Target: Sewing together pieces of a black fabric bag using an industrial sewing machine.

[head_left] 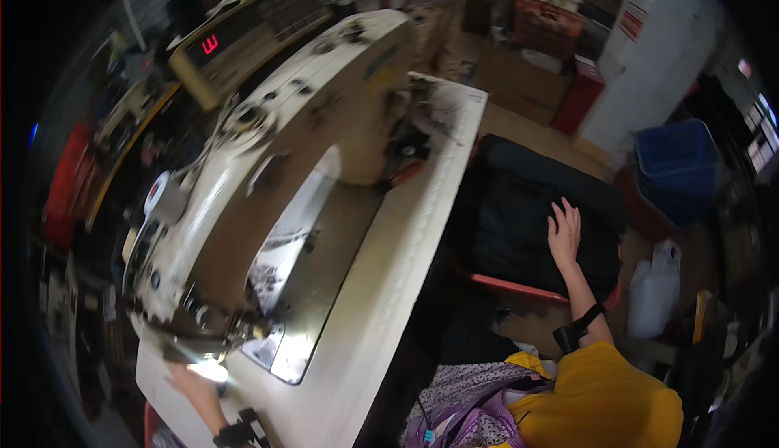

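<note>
right hand [565, 233] flat, fingers spread on black fabric pile [527, 221] in bin right of table [389, 286] | pinch one ply only | left hand [195, 379] near sewing machine [268, 172], grip unclear

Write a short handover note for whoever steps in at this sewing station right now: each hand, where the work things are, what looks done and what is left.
Right hand: open, palm down, resting flat on the pile of dark fabric in the red-rimmed bin to the right of the table; no grip closed on a piece.
Left hand: on the white table near the bright lamp spot by the needle end of the sewing machine; whether it holds anything cannot be told.
Done: nothing visibly sewn; the bed under the machine arm shows no fabric.
Left: no piece has been lifted from the bin or laid at the needle yet.
</note>
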{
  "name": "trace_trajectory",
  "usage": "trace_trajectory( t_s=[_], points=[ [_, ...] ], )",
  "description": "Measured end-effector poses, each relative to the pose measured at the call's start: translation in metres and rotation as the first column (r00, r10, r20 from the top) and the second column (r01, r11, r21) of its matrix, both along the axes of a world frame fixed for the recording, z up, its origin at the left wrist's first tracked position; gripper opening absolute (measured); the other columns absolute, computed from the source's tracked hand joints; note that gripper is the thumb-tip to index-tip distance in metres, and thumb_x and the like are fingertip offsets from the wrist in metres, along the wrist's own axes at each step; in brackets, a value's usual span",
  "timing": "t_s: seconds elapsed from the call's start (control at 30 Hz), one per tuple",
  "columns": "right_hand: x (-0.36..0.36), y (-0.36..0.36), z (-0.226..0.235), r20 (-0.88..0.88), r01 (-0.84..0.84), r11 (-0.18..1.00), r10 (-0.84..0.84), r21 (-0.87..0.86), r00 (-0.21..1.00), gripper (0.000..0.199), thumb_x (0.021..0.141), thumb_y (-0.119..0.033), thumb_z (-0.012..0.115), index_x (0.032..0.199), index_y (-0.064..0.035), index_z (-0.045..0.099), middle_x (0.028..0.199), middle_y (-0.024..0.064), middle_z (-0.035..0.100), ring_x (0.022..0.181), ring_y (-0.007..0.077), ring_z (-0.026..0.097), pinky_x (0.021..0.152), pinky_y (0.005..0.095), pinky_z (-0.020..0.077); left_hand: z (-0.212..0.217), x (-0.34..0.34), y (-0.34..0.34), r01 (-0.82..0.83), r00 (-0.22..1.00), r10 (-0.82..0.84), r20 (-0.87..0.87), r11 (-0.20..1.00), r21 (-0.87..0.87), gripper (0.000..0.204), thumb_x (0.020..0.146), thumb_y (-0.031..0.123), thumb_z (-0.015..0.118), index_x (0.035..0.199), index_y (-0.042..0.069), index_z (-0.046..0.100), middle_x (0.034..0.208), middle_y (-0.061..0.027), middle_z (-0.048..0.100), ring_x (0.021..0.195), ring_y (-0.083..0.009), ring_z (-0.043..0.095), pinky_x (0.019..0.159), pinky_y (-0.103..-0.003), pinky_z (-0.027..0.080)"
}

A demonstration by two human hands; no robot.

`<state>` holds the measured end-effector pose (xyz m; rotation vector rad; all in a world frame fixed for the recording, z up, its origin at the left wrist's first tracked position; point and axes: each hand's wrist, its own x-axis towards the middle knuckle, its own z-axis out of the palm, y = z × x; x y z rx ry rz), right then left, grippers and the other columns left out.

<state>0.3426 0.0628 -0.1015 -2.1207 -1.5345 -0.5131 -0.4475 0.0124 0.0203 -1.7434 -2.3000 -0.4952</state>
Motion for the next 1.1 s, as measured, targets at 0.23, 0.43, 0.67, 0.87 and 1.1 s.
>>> trace_trajectory(
  t_s=[0.23,0.43,0.67,0.87,1.1],
  points=[
    [0.050,0.013,0.021,0.025,0.134,0.982,-0.138,0.132,0.990,0.053,0.089,-0.021,0.071,0.136,-0.0044,0.053,0.145,0.0197,0.047,0.134,0.0389,0.043,0.120,0.0518,0.0280,-0.006,0.021,0.013,0.238,0.871,-0.184,0.456,0.969,-0.063,0.038,0.098,0.019,0.065,0.128,-0.004,0.060,0.124,-0.0189,0.066,0.115,-0.0304,0.060,0.102,-0.039,0.043],
    [0.075,0.057,0.021,-0.133,0.036,0.982,-0.061,-0.185,0.989,0.029,0.092,-0.020,0.067,0.115,-0.0034,0.071,0.131,0.0137,0.064,0.126,0.0293,0.055,0.116,0.0503,0.0335,-0.022,0.007,0.034,0.212,0.915,-0.145,0.376,0.967,-0.144,0.039,0.094,0.019,0.070,0.126,-0.002,0.063,0.125,-0.0211,0.066,0.115,-0.0334,0.061,0.103,-0.039,0.043],
    [0.087,0.069,0.035,-0.121,0.109,0.993,-0.104,0.034,0.987,0.008,0.091,-0.009,0.059,0.091,-0.0031,0.063,0.089,0.0165,0.066,0.090,0.0373,0.064,0.083,0.0482,0.0507,0.011,0.072,0.025,0.304,0.865,-0.210,0.457,0.942,-0.142,0.032,0.095,0.016,0.067,0.121,-0.002,0.065,0.122,-0.0207,0.067,0.112,-0.0327,0.063,0.101,-0.039,0.045],
    [0.077,0.052,0.144,-0.011,0.045,0.825,-0.046,0.563,0.999,0.008,0.098,-0.008,0.055,0.100,-0.0020,0.059,0.091,0.0207,0.064,0.088,0.0425,0.063,0.074,0.0501,0.0487,0.036,0.162,-0.004,0.380,0.798,-0.251,0.547,0.915,-0.134,0.026,0.096,0.013,0.065,0.117,-0.003,0.067,0.121,-0.0203,0.068,0.109,-0.0321,0.065,0.099,-0.039,0.047],
    [-0.015,-0.023,0.250,0.134,-0.127,0.670,0.041,0.731,0.990,0.009,0.101,-0.002,0.055,0.101,0.0033,0.063,0.086,0.0145,0.062,0.079,0.0268,0.063,0.075,0.0348,0.0503,0.072,0.293,-0.058,0.422,0.729,-0.256,0.636,0.898,-0.122,0.021,0.097,0.009,0.062,0.112,-0.003,0.069,0.118,-0.0199,0.069,0.106,-0.0314,0.067,0.097,-0.039,0.049]
  ],
)
